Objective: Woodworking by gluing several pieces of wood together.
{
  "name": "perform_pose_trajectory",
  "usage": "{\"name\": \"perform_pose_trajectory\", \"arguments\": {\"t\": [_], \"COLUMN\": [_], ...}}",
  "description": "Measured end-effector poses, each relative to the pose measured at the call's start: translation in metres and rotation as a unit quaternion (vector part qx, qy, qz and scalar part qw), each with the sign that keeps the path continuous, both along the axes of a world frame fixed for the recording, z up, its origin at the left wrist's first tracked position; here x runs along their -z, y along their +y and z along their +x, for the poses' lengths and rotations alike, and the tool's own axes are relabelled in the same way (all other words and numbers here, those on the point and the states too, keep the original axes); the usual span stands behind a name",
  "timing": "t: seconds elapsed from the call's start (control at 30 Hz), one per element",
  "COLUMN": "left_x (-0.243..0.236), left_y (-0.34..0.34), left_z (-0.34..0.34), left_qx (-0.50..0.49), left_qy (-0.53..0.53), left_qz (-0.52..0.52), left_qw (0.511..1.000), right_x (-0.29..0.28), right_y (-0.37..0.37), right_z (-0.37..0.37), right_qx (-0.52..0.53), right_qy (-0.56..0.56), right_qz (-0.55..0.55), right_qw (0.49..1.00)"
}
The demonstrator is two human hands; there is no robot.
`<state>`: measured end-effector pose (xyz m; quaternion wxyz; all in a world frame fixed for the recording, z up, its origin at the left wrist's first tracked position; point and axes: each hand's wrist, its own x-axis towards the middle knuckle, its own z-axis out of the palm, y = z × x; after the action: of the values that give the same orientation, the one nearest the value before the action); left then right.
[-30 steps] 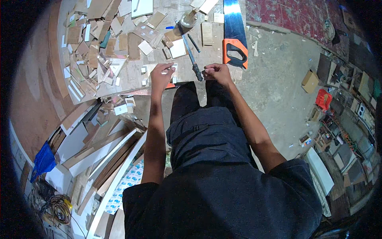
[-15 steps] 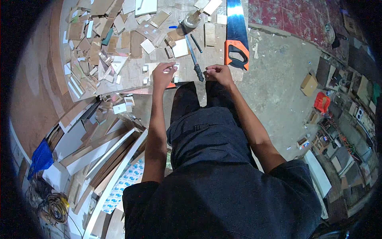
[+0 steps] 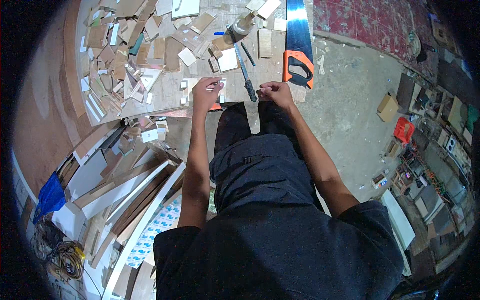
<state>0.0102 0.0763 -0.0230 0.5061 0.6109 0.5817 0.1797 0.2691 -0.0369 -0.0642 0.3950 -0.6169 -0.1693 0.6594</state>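
Observation:
My left hand (image 3: 206, 93) is closed in a pinch above a pale board (image 3: 191, 92) near the table's front edge. A bit of white shows at its fingertips, too small to name. Small white blocks (image 3: 183, 84) sit at the board's left end. My right hand (image 3: 278, 94) is also pinched, close to the table's edge; whatever is between its fingers cannot be made out. Just left of it lies a thin narrow-bladed tool (image 3: 240, 62) with a dark wrapped handle. Beyond the right hand rests a handsaw (image 3: 298, 67) with an orange and black handle.
Wood offcuts (image 3: 135, 45) crowd the table's left side. A jar (image 3: 243, 25), a dark pen (image 3: 248, 54) and a wood block (image 3: 265, 43) lie farther back. Boards (image 3: 130, 195) lean at my left. An orange-red object (image 3: 404, 129) and a cardboard box (image 3: 388, 107) are on the floor at right.
The view has shifted very slightly. Both hands keep nearly the same place and pinch.

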Motion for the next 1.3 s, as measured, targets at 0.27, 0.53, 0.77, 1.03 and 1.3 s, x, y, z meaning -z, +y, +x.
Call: {"name": "perform_pose_trajectory", "arguments": {"t": [0.27,0.53,0.77,1.03,1.3], "left_x": [-0.003,-0.007,-0.004,-0.016,0.005], "left_y": [-0.002,0.0,-0.001,-0.016,-0.039], "left_z": [0.0,0.004,0.001,-0.007,-0.013], "left_qx": [-0.011,-0.017,-0.048,-0.083,-0.181], "left_qy": [0.02,0.042,0.017,0.048,-0.006], "left_qz": [-0.021,-0.024,-0.021,0.064,0.039], "left_qw": [1.0,0.999,0.998,0.993,0.983], "right_x": [-0.011,-0.017,-0.012,-0.03,-0.097], "right_y": [0.0,0.003,0.011,0.081,0.154], "right_z": [-0.001,0.0,0.005,0.021,-0.004], "right_qx": [0.001,-0.023,-0.07,0.055,0.083], "right_qy": [0.01,-0.038,-0.079,-0.356,-0.448], "right_qz": [-0.004,0.002,0.002,0.126,0.203], "right_qw": [1.0,0.999,0.994,0.924,0.867]}}
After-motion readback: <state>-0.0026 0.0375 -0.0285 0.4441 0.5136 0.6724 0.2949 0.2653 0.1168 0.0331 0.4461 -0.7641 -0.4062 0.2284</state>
